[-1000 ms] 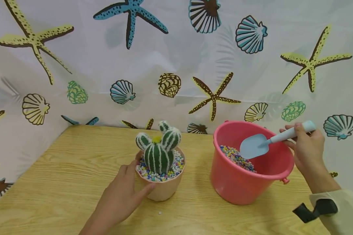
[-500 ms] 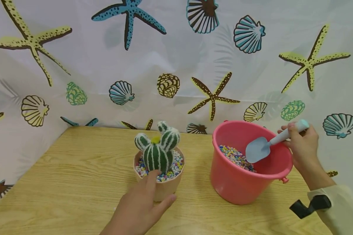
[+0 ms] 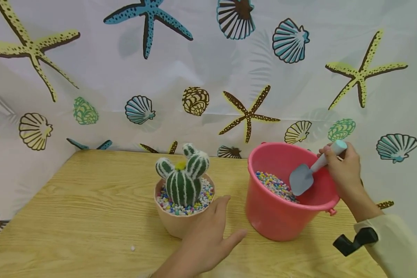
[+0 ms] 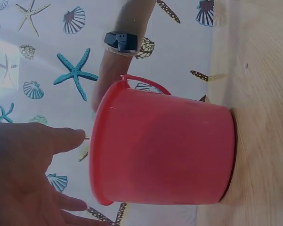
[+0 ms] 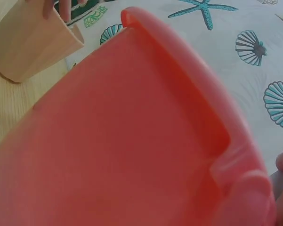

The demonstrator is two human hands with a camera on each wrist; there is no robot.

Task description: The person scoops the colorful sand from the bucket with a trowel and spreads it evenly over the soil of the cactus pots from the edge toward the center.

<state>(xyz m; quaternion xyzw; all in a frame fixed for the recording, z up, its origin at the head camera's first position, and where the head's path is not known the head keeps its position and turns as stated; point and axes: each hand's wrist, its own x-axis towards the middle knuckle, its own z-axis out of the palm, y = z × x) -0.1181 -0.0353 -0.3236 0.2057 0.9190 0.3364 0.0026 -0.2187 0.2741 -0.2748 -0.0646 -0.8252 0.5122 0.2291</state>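
My right hand grips the pale handle of a small blue-grey trowel at the far right of the head view. The trowel's blade tilts down inside a pink bucket, beside colourful beads heaped on its left side. My left hand, fingers extended, hangs in front of a peach pot, partly covering its front right. A knitted green cactus stands among beads in that pot. In the left wrist view, the left hand is spread near the bucket's rim, holding nothing.
A single white bead lies on the wooden table in front of the pot. Behind the table hangs a white cloth printed with shells and starfish. The bucket's handle shows in the left wrist view.
My left hand has left the pot's left side and moved right across its front, toward the bucket. The right hand has shifted left, tipping the trowel steeper and lower into the bucket.
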